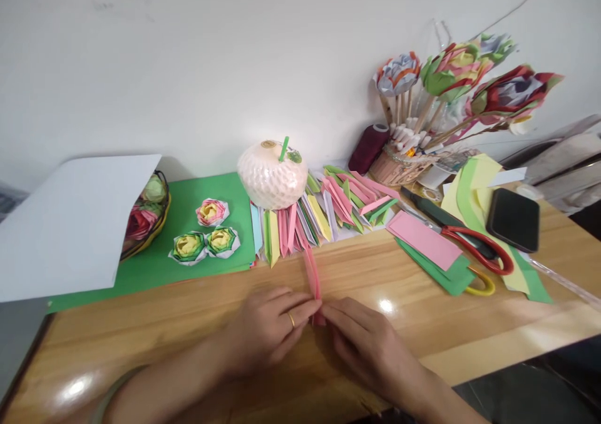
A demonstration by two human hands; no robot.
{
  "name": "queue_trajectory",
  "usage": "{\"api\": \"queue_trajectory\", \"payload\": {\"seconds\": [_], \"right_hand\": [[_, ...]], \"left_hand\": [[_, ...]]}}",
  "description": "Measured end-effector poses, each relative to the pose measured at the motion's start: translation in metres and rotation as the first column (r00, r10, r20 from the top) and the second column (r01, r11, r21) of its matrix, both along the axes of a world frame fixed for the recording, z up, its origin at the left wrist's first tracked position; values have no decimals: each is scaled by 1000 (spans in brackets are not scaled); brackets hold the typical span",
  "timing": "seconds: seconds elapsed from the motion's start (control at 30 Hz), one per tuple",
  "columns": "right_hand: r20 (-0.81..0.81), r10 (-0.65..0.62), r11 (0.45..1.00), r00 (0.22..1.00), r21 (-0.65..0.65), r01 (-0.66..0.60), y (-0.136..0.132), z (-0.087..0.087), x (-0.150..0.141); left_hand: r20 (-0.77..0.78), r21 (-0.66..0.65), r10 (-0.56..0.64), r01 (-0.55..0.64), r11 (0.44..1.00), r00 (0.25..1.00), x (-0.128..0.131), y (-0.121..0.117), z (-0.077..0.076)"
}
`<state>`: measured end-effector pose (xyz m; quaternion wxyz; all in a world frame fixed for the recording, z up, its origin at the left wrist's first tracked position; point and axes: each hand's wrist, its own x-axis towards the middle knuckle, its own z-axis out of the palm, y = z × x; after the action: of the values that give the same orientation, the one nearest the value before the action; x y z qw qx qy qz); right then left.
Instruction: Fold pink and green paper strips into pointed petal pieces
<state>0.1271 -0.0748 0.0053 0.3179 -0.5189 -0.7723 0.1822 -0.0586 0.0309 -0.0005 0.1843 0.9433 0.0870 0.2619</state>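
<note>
A narrow folded strip of pink paper (312,274) stands out from between my two hands near the middle of the wooden table. My left hand (275,324), with a ring on one finger, pinches it from the left. From the right, the fingertips of my right hand (369,336) press on its lower end, and both hands' fingertips nearly meet there. Just beyond lies a row of folded paper pieces (284,230) in pink, green, yellow and white. Behind them sits a round item wrapped in white foam netting (272,176) with a green straw.
Three paper flowers (211,212) rest on green sheets (188,189) at left, beside a white sheet (70,217) and a basket (164,217). At right lie pink paper cards (425,239), red-handled scissors (488,248) and a phone (514,219). A pot (399,164) holds stemmed paper flowers.
</note>
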Motion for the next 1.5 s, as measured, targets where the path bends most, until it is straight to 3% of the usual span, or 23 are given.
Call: {"api": "queue_trajectory", "payload": {"seconds": [0.17,0.33,0.43,0.6,0.77,1.03,1.27,1.5], "right_hand": [[96,2,997,995,76,-9,-8,0,-1],[232,-146,987,962,107,124,-8,1,2],[212,-166,979,963,149,136,-3,-2,4],[189,-166,975,968,178,133,7,-7,4],[204,-176,972,963,194,137,15,-8,0],[114,-50,999,992,-14,52,26,0,10],[32,-172,974,985,-147,175,29,0,6],[-12,-220,964,975,-152,216,30,-4,0]], "left_hand": [[3,65,-69,68,996,998,2,-2,1],[15,229,46,-48,972,999,5,-3,-6],[57,289,114,-126,949,992,6,-2,-8],[55,337,30,-47,940,998,6,-1,-4],[30,408,60,-67,910,998,3,-1,-5],[14,431,87,-85,898,996,0,-3,-8],[19,396,93,-93,914,996,1,-6,-6],[6,352,99,-95,931,995,1,-6,-6]]}}
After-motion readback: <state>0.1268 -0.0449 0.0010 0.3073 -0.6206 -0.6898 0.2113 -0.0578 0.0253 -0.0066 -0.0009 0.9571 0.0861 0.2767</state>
